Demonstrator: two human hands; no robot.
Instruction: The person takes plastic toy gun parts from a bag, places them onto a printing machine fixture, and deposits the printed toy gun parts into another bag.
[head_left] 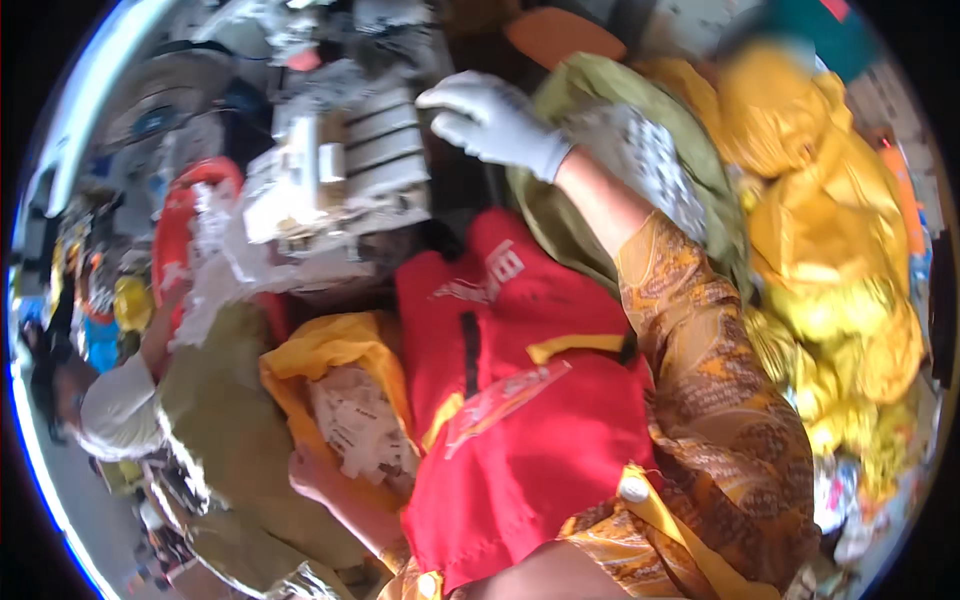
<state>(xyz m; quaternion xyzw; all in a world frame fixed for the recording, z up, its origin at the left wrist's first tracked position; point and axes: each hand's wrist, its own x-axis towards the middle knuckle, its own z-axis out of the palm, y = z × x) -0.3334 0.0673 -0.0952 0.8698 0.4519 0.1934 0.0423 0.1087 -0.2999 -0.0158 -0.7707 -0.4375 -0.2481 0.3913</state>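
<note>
A person in a red apron [530, 430] and a patterned sleeve [715, 400] works among sacks. The bare left hand [315, 475] rests against the near left side of a yellow sack [285, 385]; whether its fingers are clenched on the cloth cannot be told. The sack stands beside the apron, its mouth facing up over crumpled white scraps [360, 420], the opening's long axis running away from the wearer and leaning left at its far end. An olive sack [225, 440] lies to its left. Beyond the right forearm, a green sack [560, 100] bears pale pieces, with yellow bags [840, 230] at far right. The gloved right hand [495, 125] reaches out, fingers loosely spread, tips pointing left, near a pale stack [385, 155]. At left, a co-worker's white sleeve [120, 410] shows near a red tub [170, 240].
</note>
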